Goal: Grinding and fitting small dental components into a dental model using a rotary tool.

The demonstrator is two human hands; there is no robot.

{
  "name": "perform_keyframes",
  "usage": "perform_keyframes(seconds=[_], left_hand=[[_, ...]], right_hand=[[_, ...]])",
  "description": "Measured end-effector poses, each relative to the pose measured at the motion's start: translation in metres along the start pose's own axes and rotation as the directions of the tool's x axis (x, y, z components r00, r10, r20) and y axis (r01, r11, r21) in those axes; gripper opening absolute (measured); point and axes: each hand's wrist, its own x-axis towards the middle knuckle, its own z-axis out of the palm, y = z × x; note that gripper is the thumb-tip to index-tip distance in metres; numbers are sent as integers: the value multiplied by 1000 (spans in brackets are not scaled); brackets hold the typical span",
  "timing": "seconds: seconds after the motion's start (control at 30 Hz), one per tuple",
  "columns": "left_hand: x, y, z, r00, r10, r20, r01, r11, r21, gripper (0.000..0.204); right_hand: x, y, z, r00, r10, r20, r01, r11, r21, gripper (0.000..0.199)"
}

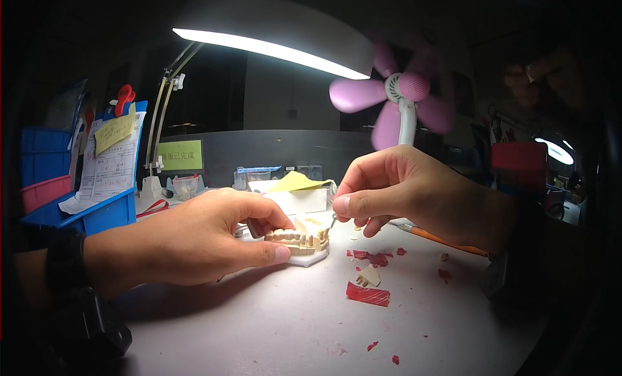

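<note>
A cream dental model [299, 245] of a tooth arch sits on a pale base [308, 262] on the white table. My left hand [220, 236] is closed on the model's left side, thumb along the near teeth and fingers behind. Just right of the model, my right hand [395, 191] is closed in a pinch. A thin metal tool [334, 221] shows below its fingertips, its point close to the teeth at the model's right end. Most of that tool is hidden by the fingers, so its exact kind cannot be made out.
Red wax strips [368, 294] and crumbs lie right of the model, around a loose cream model piece [370, 275]. An orange-handled tool [447, 240] rests beneath my right wrist. A lit lamp [272, 49] hangs above; a pink fan [389, 91] stands behind. Blue bins [107, 211] stand left.
</note>
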Motion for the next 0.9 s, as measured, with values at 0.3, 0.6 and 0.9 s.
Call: perform_keyframes(seconds=[0.3, 0.6, 0.9], left_hand=[[1, 0, 1, 1000, 13, 4, -12, 1000, -22, 39], [0, 2, 0, 1000, -1, 0, 1, 1000, 10, 36], [1, 1, 1, 1000, 20, -15, -20, 999, 34, 37]], right_hand=[[0, 1, 0, 1000, 2, -3, -2, 1000, -4, 24], [0, 1, 0, 1000, -8, -5, 8, 1000, -7, 24], [0, 1, -2, 1000, -8, -7, 8, 1000, -7, 24]])
